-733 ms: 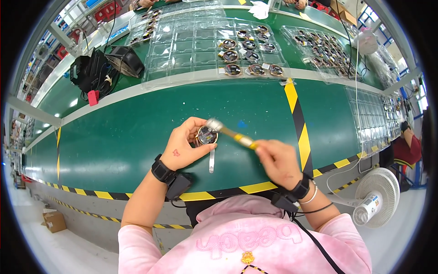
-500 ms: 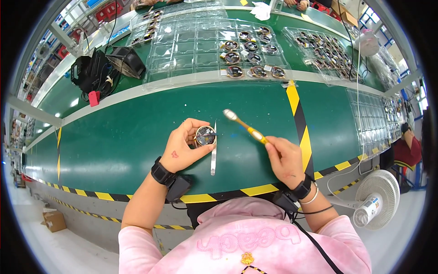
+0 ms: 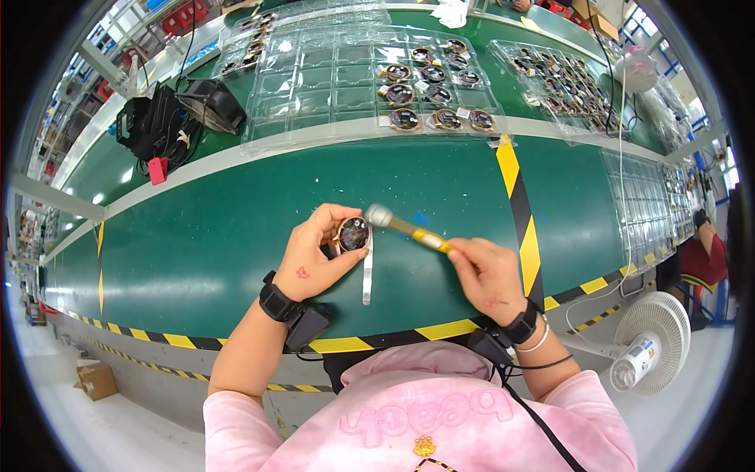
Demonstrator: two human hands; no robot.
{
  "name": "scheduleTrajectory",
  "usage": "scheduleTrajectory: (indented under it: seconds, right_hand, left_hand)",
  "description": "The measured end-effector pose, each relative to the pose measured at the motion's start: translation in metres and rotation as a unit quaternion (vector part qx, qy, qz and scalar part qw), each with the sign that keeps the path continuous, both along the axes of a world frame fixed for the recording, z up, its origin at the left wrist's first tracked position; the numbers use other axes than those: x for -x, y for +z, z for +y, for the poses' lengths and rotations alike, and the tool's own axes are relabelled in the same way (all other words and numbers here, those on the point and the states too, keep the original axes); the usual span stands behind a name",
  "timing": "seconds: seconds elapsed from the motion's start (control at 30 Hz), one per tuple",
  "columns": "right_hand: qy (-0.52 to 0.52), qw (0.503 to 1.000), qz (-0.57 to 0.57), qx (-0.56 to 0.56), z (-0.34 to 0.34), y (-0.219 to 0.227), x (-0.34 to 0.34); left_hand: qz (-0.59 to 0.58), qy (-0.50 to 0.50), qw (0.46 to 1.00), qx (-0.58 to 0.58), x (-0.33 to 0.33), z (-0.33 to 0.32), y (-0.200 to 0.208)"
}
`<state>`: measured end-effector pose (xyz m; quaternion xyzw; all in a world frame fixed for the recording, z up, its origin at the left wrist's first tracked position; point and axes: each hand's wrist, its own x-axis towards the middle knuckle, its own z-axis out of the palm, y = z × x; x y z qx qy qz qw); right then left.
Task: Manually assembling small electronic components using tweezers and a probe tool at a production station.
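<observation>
Between the thumb and fingers of my left hand is a small round electronic part, with a dark face and a pale rim. My right hand is closed around the handle end of a yellow and white toothbrush. Its pale head, smeared by motion, is at the right upper edge of the round part; whether they touch I cannot tell. Silver tweezers lie on the green table just right of my left thumb, their upper end partly covered.
Beyond a pale ledge, a clear tray holds several similar round parts on its right side. Another filled tray lies farther right. Black devices with cables stand at the back left. A white fan is at the lower right.
The toothbrush head has swung down and left to the round part. My right hand has shifted slightly left. In my left hand the part's face looks darker and is tilted differently.
</observation>
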<state>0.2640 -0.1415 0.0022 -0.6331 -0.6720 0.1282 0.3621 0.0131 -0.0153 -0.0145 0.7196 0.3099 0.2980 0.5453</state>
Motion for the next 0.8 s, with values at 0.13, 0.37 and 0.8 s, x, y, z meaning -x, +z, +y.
scheduleTrajectory:
  seconds: [0.13, 0.37, 0.8]
  right_hand:
    - [0.037, 0.998, 0.058, -0.002, 0.001, 0.007, 0.007]
    - [0.000, 1.000, 0.010, -0.024, -0.001, 0.005, 0.001]
    - [0.031, 0.999, 0.006, -0.006, 0.000, 0.000, 0.025]
  left_hand:
    - [0.000, -0.032, 0.999, -0.010, -0.002, 0.002, 0.004]
    - [-0.033, -0.027, 0.998, 0.038, 0.001, 0.003, 0.002]
    - [-0.021, -0.053, 0.989, 0.133, 0.005, 0.003, 0.010]
